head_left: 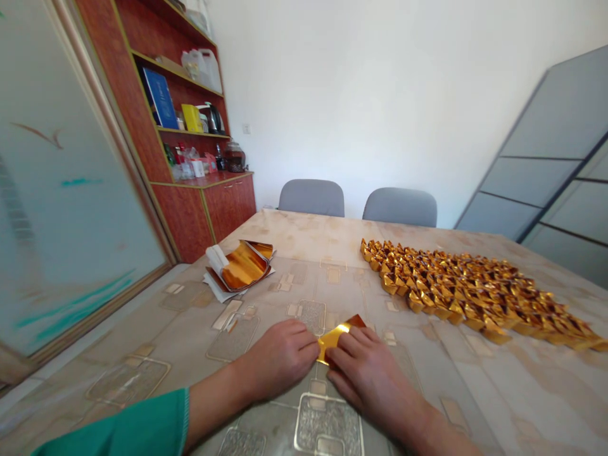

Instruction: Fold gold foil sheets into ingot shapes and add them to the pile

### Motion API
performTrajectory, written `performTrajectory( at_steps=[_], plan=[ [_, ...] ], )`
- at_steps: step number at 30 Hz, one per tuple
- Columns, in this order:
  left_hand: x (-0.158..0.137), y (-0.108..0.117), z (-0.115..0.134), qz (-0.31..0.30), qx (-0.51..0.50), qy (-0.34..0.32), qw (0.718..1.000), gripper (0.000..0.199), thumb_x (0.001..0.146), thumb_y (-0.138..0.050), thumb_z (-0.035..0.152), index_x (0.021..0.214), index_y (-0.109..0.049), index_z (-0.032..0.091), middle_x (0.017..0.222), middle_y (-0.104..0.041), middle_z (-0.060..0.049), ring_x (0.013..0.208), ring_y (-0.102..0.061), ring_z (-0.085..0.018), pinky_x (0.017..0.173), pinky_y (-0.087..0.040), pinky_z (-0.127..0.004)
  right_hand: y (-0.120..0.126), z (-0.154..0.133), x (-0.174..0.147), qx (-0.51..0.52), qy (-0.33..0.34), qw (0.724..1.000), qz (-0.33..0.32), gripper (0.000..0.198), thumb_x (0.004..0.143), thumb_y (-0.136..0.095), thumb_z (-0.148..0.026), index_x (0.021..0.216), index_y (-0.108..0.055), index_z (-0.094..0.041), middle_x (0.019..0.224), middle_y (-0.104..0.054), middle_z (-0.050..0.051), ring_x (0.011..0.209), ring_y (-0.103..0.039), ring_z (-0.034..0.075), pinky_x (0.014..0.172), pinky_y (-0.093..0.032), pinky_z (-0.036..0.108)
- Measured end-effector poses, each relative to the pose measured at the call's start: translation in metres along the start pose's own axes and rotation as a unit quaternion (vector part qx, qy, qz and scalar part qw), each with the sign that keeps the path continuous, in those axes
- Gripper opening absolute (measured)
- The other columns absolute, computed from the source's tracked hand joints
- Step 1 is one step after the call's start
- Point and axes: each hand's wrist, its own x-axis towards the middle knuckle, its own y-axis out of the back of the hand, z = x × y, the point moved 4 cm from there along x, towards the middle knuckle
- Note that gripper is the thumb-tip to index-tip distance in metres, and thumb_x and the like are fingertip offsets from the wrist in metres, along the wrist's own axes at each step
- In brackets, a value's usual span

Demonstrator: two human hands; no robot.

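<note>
A sheet of shiny gold foil paper point(332, 341) lies on the table in front of me, partly folded, with a darker corner at its upper right. My left hand point(285, 351) is closed, its fingertips pinching the sheet's left edge. Across the right part of the sheet, my right hand point(363, 361) is curled with bent fingers pressing on it; its fingertips partly hide the foil. Farther right stand rows of folded gold paper ingots point(456, 285). A loose stack of gold foil sheets point(244, 266) with white backing rests at the left.
The table point(304, 244) wears a patterned cover. Two grey chairs point(311, 197) stand at its far side, against a white wall. At the left are a red-brown shelf cabinet point(228, 206) and a frosted glass door point(71, 177); grey panels point(546, 139) lean at the right.
</note>
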Motion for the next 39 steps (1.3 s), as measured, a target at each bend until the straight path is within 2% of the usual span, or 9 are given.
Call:
performTrajectory(
  at_steps=[3, 7, 12, 16, 20, 25, 30, 35, 39],
  plan=[
    [0.001, 0.001, 0.0, 0.0, -0.023, 0.031, 0.999, 0.025, 0.094, -0.046, 0.019, 0.075, -0.061, 0.017, 0.071, -0.061, -0.003, 0.065, -0.052, -0.017, 0.062, -0.041, -0.031, -0.005, -0.003, 0.005, -0.016, 0.013, 1.0, 0.021, 0.015, 0.095, -0.056, -0.022, 0.082, -0.062, -0.02, 0.083, -0.063, 0.002, 0.081, -0.054, 0.02, 0.079, -0.041, 0.035],
    [0.003, 0.001, -0.001, -0.01, -0.032, 0.011, 0.999, 0.026, 0.096, -0.049, 0.027, 0.075, -0.062, 0.018, 0.072, -0.06, -0.002, 0.066, -0.054, -0.016, 0.061, -0.041, -0.029, -0.004, -0.002, 0.007, 0.026, 0.001, 1.0, 0.011, 0.012, 0.094, -0.059, -0.029, 0.086, -0.062, -0.02, 0.086, -0.064, 0.003, 0.084, -0.055, 0.021, 0.08, -0.041, 0.035],
    [0.001, -0.003, -0.005, 0.014, 0.003, -0.009, 1.0, 0.03, 0.097, -0.046, 0.019, 0.069, -0.059, 0.017, 0.065, -0.058, -0.001, 0.06, -0.051, -0.016, 0.055, -0.039, -0.029, -0.001, 0.001, 0.007, 0.041, -0.018, 0.999, 0.005, 0.012, 0.086, -0.069, -0.029, 0.084, -0.061, -0.021, 0.087, -0.064, 0.001, 0.086, -0.056, 0.021, 0.077, -0.04, 0.034],
    [0.003, 0.001, -0.005, 0.03, -0.026, 0.037, 0.999, 0.027, 0.096, -0.047, 0.022, 0.074, -0.06, 0.017, 0.068, -0.06, -0.002, 0.063, -0.054, -0.016, 0.058, -0.042, -0.028, 0.001, 0.0, 0.008, 0.014, -0.015, 0.997, 0.068, 0.014, 0.094, -0.058, -0.018, 0.08, -0.061, -0.02, 0.081, -0.062, 0.002, 0.079, -0.055, 0.018, 0.071, -0.037, 0.031],
    [0.005, 0.008, -0.007, 0.042, -0.049, 0.02, 0.998, 0.029, 0.099, -0.046, 0.024, 0.076, -0.061, 0.017, 0.069, -0.061, -0.001, 0.065, -0.055, -0.015, 0.06, -0.044, -0.028, 0.007, 0.0, 0.007, -0.018, 0.007, 0.991, 0.136, 0.021, 0.097, -0.055, -0.022, 0.077, -0.062, -0.021, 0.073, -0.061, 0.001, 0.071, -0.051, 0.018, 0.067, -0.033, 0.031],
    [-0.002, 0.017, -0.021, 0.075, -0.07, 0.015, 0.995, 0.025, 0.101, -0.045, 0.024, 0.094, -0.068, 0.018, 0.076, -0.069, -0.001, 0.068, -0.063, -0.014, 0.061, -0.047, -0.026, 0.017, 0.01, 0.005, -0.047, 0.015, 0.988, 0.143, 0.031, 0.102, -0.048, -0.03, 0.077, -0.065, -0.02, 0.073, -0.063, 0.002, 0.071, -0.052, 0.018, 0.068, -0.034, 0.031],
    [-0.003, 0.027, -0.026, 0.106, -0.099, 0.052, 0.988, 0.027, 0.1, -0.045, 0.026, 0.092, -0.07, 0.018, 0.075, -0.07, -0.001, 0.067, -0.064, -0.013, 0.059, -0.047, -0.024, 0.029, 0.016, 0.004, 0.002, 0.008, 0.989, 0.151, 0.036, 0.103, -0.043, -0.033, 0.079, -0.066, -0.02, 0.073, -0.063, 0.003, 0.071, -0.053, 0.018, 0.066, -0.037, 0.03],
    [-0.001, 0.032, -0.025, 0.139, -0.106, 0.059, 0.983, 0.028, 0.1, -0.045, 0.024, 0.091, -0.07, 0.017, 0.075, -0.07, -0.002, 0.065, -0.062, -0.014, 0.058, -0.047, -0.024, 0.039, 0.015, 0.002, 0.06, 0.013, 0.987, 0.15, 0.03, 0.103, -0.044, -0.028, 0.083, -0.065, -0.019, 0.075, -0.062, 0.004, 0.073, -0.052, 0.018, 0.066, -0.04, 0.03],
    [0.002, 0.037, -0.017, 0.147, -0.098, 0.058, 0.983, 0.027, 0.101, -0.043, 0.023, 0.101, -0.069, 0.017, 0.088, -0.073, -0.005, 0.082, -0.064, -0.017, 0.072, -0.051, -0.029, 0.039, 0.01, -0.002, 0.034, 0.023, 0.986, 0.164, 0.032, 0.102, -0.042, -0.023, 0.077, -0.062, -0.018, 0.072, -0.059, 0.004, 0.07, -0.049, 0.018, 0.063, -0.038, 0.031]
  ],
)
